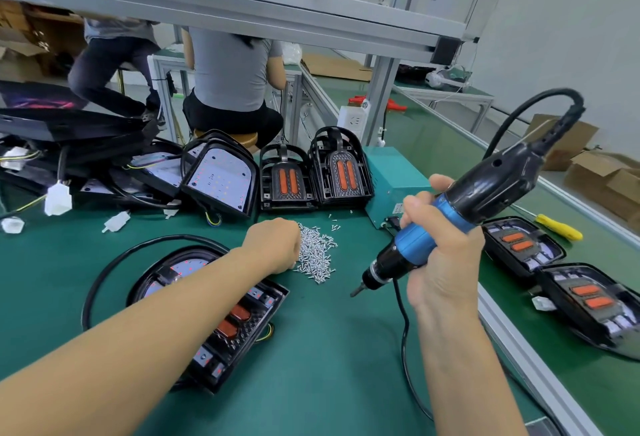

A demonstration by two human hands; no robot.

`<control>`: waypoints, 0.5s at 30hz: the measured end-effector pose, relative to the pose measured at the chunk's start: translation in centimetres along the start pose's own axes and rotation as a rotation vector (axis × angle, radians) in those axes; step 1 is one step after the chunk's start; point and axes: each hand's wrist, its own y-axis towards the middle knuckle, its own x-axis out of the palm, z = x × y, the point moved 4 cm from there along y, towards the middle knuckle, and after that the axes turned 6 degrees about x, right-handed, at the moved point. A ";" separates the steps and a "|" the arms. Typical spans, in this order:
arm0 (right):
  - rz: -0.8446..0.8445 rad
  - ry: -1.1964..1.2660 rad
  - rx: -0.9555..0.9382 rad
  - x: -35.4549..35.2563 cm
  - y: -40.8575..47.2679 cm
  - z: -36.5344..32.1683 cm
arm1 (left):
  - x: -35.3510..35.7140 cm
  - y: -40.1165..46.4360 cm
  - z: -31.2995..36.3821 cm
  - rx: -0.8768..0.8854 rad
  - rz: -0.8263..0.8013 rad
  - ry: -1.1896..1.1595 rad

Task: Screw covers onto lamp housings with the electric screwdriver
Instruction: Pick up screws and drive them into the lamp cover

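Head view: my left hand (275, 245) reaches across the green bench (332, 349) to the pile of small silver screws (317, 253), knuckles up and fingers curled down at the pile's left edge. The fingertips are hidden under the hand, so I cannot tell whether they have a screw. My left forearm passes over the lamp housing (242, 314) lying flat in front of me, its black cover with 2 orange reflectors partly hidden beneath the arm and a black cable (114, 262) looping around its far side.

My right hand (438, 245) is wrapped around the blue grip of the electric screwdriver (460, 207), held off the bench at a slant, bit pointing down and left, just beside the screws but apart from them. Its black cord arcs up from the top end.

Against the teal power box (391, 179) behind the screws stand 2 covers (315, 172) upright, orange strips showing. To their left is a heap of housings (221, 179) with white LED boards and white connectors. At my right, 2 assembled lamps (561, 269) lie past the aluminium rail, near a yellow-handled tool (559, 227). 2 people sit with their backs to me at the next bench.
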 end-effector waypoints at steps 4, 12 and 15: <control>0.005 0.015 0.013 -0.1 -0.2 0.1 | 0.3 0.1 0.4 0.043 0.006 0.050; -0.001 0.091 -0.056 0.0 -1.0 -1.2 | -2.8 -2.3 -0.3 0.089 0.199 -0.571; -0.034 0.185 -0.060 0.7 -1.2 -1.7 | -3.3 -4.7 -0.9 0.056 0.220 -0.990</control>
